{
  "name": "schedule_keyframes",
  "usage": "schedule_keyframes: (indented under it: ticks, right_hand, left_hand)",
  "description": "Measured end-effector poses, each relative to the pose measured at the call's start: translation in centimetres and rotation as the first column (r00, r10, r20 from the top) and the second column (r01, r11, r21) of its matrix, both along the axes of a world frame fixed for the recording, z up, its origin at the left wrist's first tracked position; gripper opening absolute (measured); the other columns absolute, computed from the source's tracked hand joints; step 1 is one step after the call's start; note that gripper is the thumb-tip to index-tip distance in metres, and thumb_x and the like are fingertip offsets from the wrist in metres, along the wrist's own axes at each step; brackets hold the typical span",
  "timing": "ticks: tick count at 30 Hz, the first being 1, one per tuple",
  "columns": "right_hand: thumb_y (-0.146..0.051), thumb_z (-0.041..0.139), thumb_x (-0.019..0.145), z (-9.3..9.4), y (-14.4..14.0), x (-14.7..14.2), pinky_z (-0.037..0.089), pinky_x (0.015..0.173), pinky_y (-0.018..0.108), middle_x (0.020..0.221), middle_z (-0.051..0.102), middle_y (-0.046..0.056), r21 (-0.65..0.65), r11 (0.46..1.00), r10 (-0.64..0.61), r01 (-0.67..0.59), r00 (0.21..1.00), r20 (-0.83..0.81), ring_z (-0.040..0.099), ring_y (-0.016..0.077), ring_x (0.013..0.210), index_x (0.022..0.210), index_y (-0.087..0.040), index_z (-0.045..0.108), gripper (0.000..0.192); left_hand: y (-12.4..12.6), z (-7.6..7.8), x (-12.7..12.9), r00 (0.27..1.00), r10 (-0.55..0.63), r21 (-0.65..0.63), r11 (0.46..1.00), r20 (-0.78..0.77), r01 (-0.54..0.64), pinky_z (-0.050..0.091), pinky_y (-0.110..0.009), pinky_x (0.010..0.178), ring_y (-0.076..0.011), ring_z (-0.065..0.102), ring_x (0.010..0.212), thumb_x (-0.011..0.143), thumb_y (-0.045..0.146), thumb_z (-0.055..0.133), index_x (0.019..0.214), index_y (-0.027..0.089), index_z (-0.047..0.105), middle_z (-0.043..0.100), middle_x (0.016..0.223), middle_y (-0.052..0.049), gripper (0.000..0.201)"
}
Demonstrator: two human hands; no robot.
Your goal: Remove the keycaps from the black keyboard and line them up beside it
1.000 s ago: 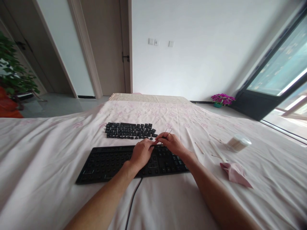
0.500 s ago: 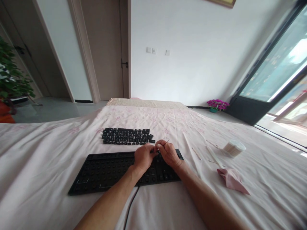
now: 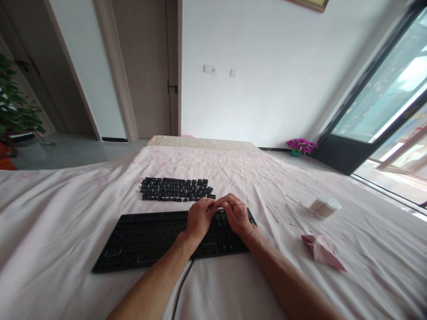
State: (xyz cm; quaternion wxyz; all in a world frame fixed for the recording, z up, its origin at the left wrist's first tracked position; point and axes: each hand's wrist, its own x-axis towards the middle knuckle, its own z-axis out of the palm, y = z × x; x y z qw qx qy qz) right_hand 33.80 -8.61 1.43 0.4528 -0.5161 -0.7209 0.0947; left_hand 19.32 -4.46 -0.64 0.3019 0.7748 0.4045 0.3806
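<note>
The black keyboard (image 3: pixel 150 235) lies on the cloth, with most keycaps off its left and middle sections and some still on its right end. Over the right part of its back edge, my left hand (image 3: pixel 200 218) is closed, thumb and fingers pinched against the other hand's fingertips. Beside it, my right hand (image 3: pixel 238 216) curls with bent fingers meeting the left fingertips. A thin wire keycap puller showed in the right hand a moment ago; the fingers now hide it. Whatever the left fingers pinch is also hidden. Loose black keycaps (image 3: pixel 175 189) lie in rows behind the keyboard.
To the right are a round clear tub of cotton swabs (image 3: pixel 325 206), several loose swabs, among them a swab (image 3: pixel 273 214), and a crumpled pink cloth (image 3: pixel 323 252). The keyboard's cable (image 3: pixel 182 286) runs toward me across the pale flowered bedspread (image 3: pixel 66 222).
My right hand has turned over, knuckles up, and its fingers now reach to the left hand's fingertips. The wire loop that stuck up above it is out of sight.
</note>
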Motion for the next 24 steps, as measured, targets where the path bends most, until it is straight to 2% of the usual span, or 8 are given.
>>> schedule_keyframes:
  ticks: [4,7,9,12,16,20,24]
  right_hand:
    - [-0.028,0.041,0.094,0.2,-0.2,-0.3,0.045,0.092,0.039,0.098,0.068,0.007,0.137,0.988,0.048,-0.072,0.984,0.169,0.059,0.0224,0.098,0.101,-0.025,0.068,0.028]
    - [-0.025,0.04,0.094,0.1,-0.2,-0.4,0.046,0.091,0.04,0.103,0.067,0.007,0.166,0.974,0.122,-0.154,0.974,0.189,0.059,0.0222,0.101,0.113,-0.025,0.062,0.029]
    - [-0.023,0.039,0.095,0.2,0.0,-0.2,0.047,0.088,0.039,0.1,0.067,0.007,0.159,0.975,0.121,-0.153,0.973,0.195,0.06,0.0218,0.098,0.116,-0.025,0.06,0.03]
    - [-0.023,0.04,0.095,0.4,0.5,0.2,0.047,0.083,0.035,0.093,0.067,0.007,0.111,0.993,0.004,-0.029,0.975,0.222,0.06,0.0215,0.09,0.113,-0.024,0.062,0.029]
    - [-0.031,0.05,0.092,0.7,1.2,0.3,0.045,0.078,0.03,0.091,0.068,0.006,-0.008,0.987,-0.153,0.16,0.955,0.253,0.062,0.021,0.088,0.097,-0.025,0.07,0.021]
    - [-0.04,0.055,0.088,0.7,1.3,0.0,0.044,0.071,0.027,0.085,0.071,0.004,-0.147,0.963,-0.176,0.226,0.94,0.292,0.065,0.0209,0.083,0.088,-0.025,0.072,0.023]
    - [-0.039,0.06,0.083,0.7,1.0,0.1,0.044,0.071,0.027,0.086,0.073,0.002,-0.215,0.947,-0.175,0.24,0.943,0.283,0.067,0.0221,0.083,0.089,-0.026,0.073,0.02]
  left_hand:
    - [0.2,-0.2,-0.1,0.978,-0.02,-0.069,0.997,0.21,0.035,0.049,-0.022,0.074,-0.0127,0.065,0.08,0.08,0.014,0.055,0.097,0.022,0.066,0.07,0.093,0.002,0.022]
    - [0.3,-0.3,-0.1,0.976,0.027,-0.096,0.995,0.217,-0.006,0.05,-0.023,0.073,-0.0128,0.065,0.077,0.075,0.009,0.056,0.093,0.021,0.066,0.071,0.087,0.002,0.024]
    - [0.4,-0.4,-0.1,0.978,0.05,-0.124,0.992,0.204,-0.025,0.051,-0.024,0.073,-0.0129,0.065,0.075,0.073,0.007,0.058,0.092,0.02,0.066,0.071,0.083,0.002,0.025]
    - [0.5,-0.6,-0.1,0.961,0.059,-0.162,0.987,0.272,-0.014,0.052,-0.025,0.078,-0.0126,0.066,0.078,0.073,0.007,0.06,0.1,0.019,0.064,0.07,0.085,0.0,0.029]
    - [0.6,-1.0,-0.2,0.922,0.043,-0.16,0.987,0.384,0.02,0.053,-0.026,0.079,-0.0128,0.066,0.079,0.074,0.008,0.063,0.113,0.019,0.057,0.069,0.089,-0.002,0.041]
    - [0.6,-1.3,-0.2,0.906,0.015,-0.144,0.988,0.424,0.051,0.053,-0.026,0.073,-0.0135,0.065,0.074,0.074,0.011,0.065,0.117,0.019,0.054,0.066,0.087,-0.002,0.045]
    - [0.7,-1.5,-0.1,0.902,0.035,-0.143,0.989,0.43,0.03,0.052,-0.026,0.069,-0.0141,0.064,0.072,0.075,0.015,0.066,0.115,0.02,0.054,0.064,0.085,-0.001,0.042]
